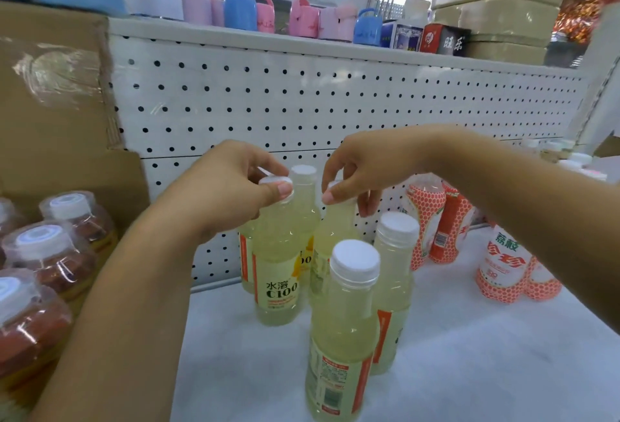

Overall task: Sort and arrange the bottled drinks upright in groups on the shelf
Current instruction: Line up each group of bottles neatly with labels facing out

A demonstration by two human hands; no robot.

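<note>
Several pale yellow lemon drink bottles with white caps stand upright on the white shelf [469, 354]. My left hand [231, 186] pinches the cap of one labelled C100 [276, 274]. My right hand [362, 170] pinches the cap of another yellow bottle [330, 240] just to its right. A third yellow bottle [303, 186] stands behind, between my hands. Two more stand nearer me: one in front [342, 331] and one behind it on the right [394, 274]. Red-and-white patterned bottles [432, 223] stand at the right, with more [510, 270] nearer the edge.
Shrink-wrapped bottles of brown drink [43, 260] stand at the left by a cardboard box [53, 92]. A white pegboard [335, 103] backs the shelf. On the upper shelf sit pink and blue containers [238, 10] and small boxes [443, 40].
</note>
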